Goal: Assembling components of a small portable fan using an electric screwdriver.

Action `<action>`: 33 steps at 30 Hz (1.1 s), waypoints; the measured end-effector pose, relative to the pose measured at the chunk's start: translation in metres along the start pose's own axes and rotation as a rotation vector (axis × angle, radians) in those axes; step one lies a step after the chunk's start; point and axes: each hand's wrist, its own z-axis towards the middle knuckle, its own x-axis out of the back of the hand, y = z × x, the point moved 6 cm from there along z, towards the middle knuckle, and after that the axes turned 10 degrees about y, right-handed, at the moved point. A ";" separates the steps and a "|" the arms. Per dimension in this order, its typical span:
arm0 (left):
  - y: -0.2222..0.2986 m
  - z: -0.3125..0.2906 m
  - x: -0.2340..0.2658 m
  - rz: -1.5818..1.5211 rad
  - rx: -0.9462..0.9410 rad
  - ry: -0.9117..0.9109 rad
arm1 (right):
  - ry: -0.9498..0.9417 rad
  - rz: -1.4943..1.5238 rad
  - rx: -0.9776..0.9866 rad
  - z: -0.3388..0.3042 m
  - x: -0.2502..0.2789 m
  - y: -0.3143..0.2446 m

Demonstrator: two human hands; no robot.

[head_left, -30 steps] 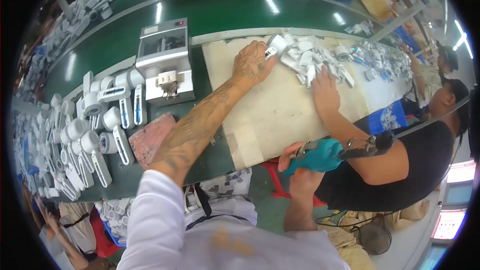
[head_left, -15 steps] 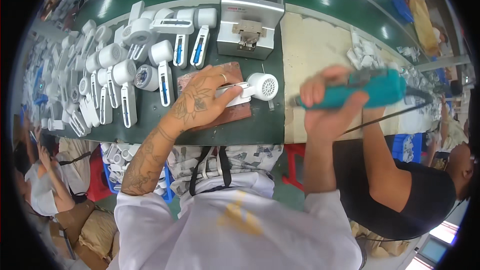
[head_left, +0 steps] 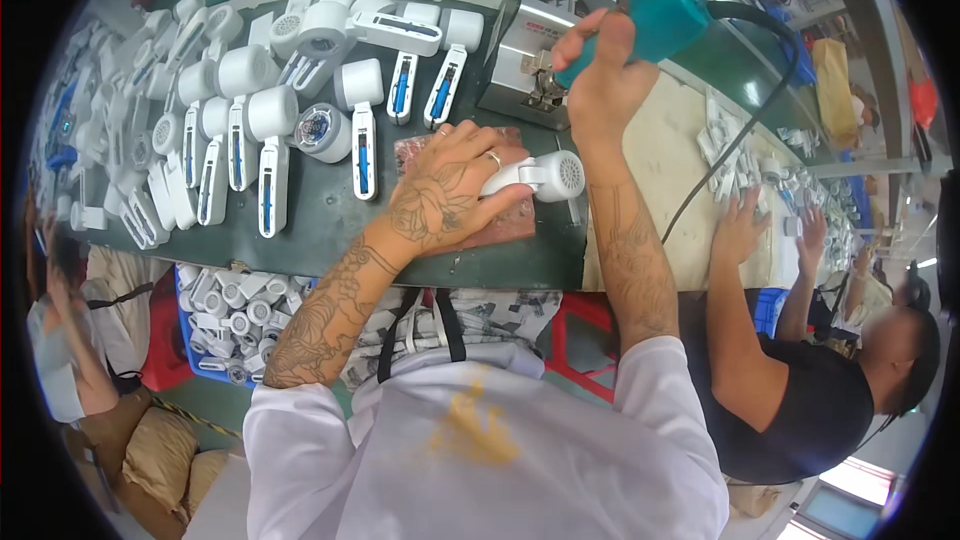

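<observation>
My left hand [head_left: 440, 195] presses a white handheld fan [head_left: 552, 178] down on a worn reddish-brown pad [head_left: 508, 230]. The fan's round grille head points right, past the pad's edge, and my fingers hide most of its handle. My right hand [head_left: 603, 90] is wrapped round a teal electric screwdriver [head_left: 668, 25], raised and tilted with its front end down to the left. That end is at the metal outlet on the front of a silver box-shaped machine [head_left: 515, 45]; whether the tip touches it I cannot tell.
Many white fans [head_left: 270, 115], several with open handles showing blue cells, crowd the left of the green bench. A black cable [head_left: 735, 155] hangs from the screwdriver. At right, a co-worker's hands [head_left: 742, 230] are near small white parts [head_left: 735, 160]. A blue crate [head_left: 215, 372] of fan parts stands below.
My right hand has carried the screwdriver up and left, from above the beige board to the machine's front. My left hand stays on the fan. The whole view has shifted slightly.
</observation>
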 end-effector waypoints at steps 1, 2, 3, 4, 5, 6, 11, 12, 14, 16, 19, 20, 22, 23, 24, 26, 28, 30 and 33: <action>0.001 0.000 0.000 0.008 -0.001 -0.005 | -0.007 -0.014 0.005 0.000 0.000 -0.001; 0.000 0.000 0.001 0.018 0.000 -0.009 | -0.011 -0.009 -0.016 -0.002 -0.001 -0.003; -0.001 -0.001 0.002 0.029 0.001 -0.013 | -0.014 -0.004 -0.036 -0.003 -0.005 -0.005; -0.004 -0.002 0.002 0.040 0.003 -0.017 | -0.018 0.003 -0.057 -0.003 -0.007 -0.007; -0.008 -0.005 0.000 0.075 0.003 -0.036 | -0.008 -0.007 -0.128 -0.008 -0.006 -0.008; -0.007 -0.004 -0.001 0.052 -0.002 -0.024 | 0.002 -0.018 -0.152 -0.013 -0.002 -0.013; -0.003 0.000 -0.002 0.005 0.006 0.022 | -0.015 0.033 -0.212 -0.037 0.016 -0.027; -0.003 0.000 -0.002 0.005 0.009 0.018 | -0.033 0.046 -0.217 -0.040 0.016 -0.028; -0.004 0.000 0.000 0.006 0.012 0.011 | -0.046 0.044 -0.214 -0.044 0.016 -0.028; -0.004 0.000 0.000 0.009 0.021 -0.002 | -0.044 0.045 -0.220 -0.046 0.014 -0.026; -0.006 0.000 -0.001 0.024 0.017 -0.011 | -0.045 0.039 -0.239 -0.049 0.014 -0.022; -0.006 0.000 -0.002 0.030 0.014 -0.012 | -0.065 0.032 -0.242 -0.051 0.014 -0.020; -0.006 0.000 -0.002 0.048 0.011 -0.029 | -0.085 0.044 -0.246 -0.053 0.014 -0.016; -0.005 -0.001 -0.003 0.054 0.013 -0.041 | -0.085 0.062 -0.251 -0.055 0.015 -0.013; -0.004 -0.001 -0.003 0.070 0.014 -0.036 | -0.083 0.079 -0.256 -0.056 0.017 -0.011; -0.001 0.000 -0.001 0.103 0.017 -0.027 | -0.102 0.072 -0.248 -0.057 0.015 -0.012; -0.001 -0.001 -0.002 0.106 0.031 -0.049 | -0.110 0.059 -0.235 -0.059 0.013 -0.013; -0.001 -0.001 -0.003 0.107 0.031 -0.052 | -0.111 0.039 -0.206 -0.059 0.012 -0.015; -0.001 -0.001 -0.002 0.107 0.027 -0.046 | -0.102 0.047 -0.238 -0.057 0.014 -0.011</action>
